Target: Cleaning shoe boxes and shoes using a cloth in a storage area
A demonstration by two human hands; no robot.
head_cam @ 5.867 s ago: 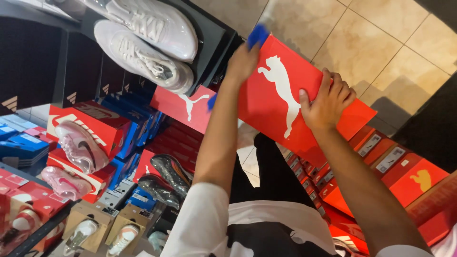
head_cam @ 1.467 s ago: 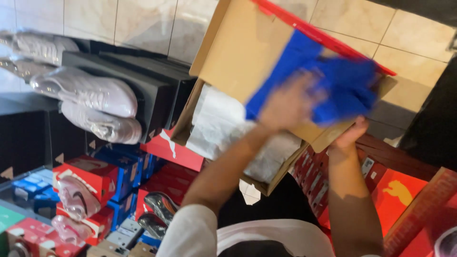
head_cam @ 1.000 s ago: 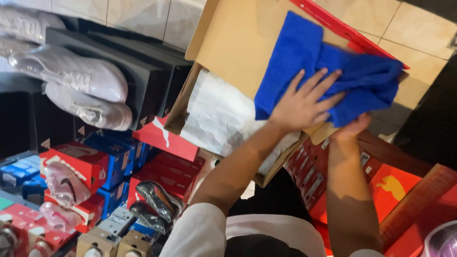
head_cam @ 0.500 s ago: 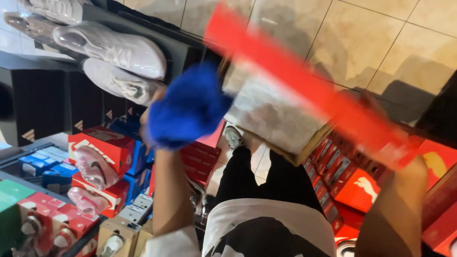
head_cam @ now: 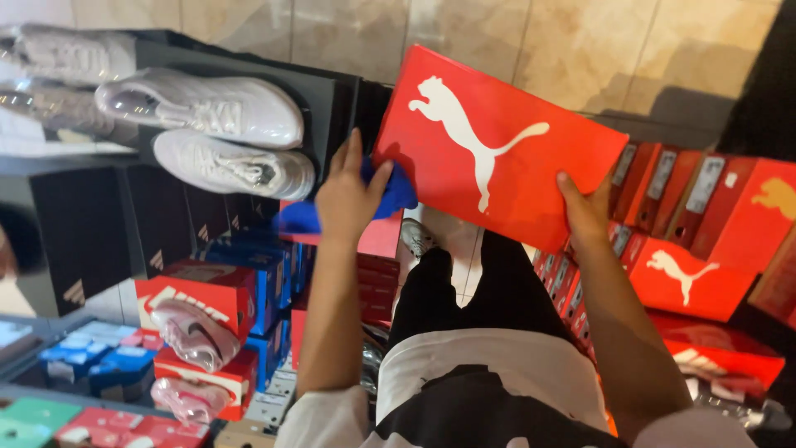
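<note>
I hold a red shoe box point(head_cam: 497, 145) with a white leaping-cat logo, closed, lid facing me, tilted in front of my chest. My right hand point(head_cam: 584, 211) grips its lower right edge. My left hand point(head_cam: 348, 195) presses a crumpled blue cloth point(head_cam: 390, 195) against the box's left end, fingers wrapped over the cloth.
White sneakers point(head_cam: 207, 108) wrapped in clear film sit on black boxes point(head_cam: 99, 224) at left. Red and blue shoe boxes point(head_cam: 240, 282) with pink shoes are stacked below. More red boxes point(head_cam: 696, 265) are stacked at right. The floor is beige tile point(head_cam: 539, 41).
The open box with paper inside has been closed and turned lid up. My left hand with the blue cloth moved from the open lid to the box's left end.
</note>
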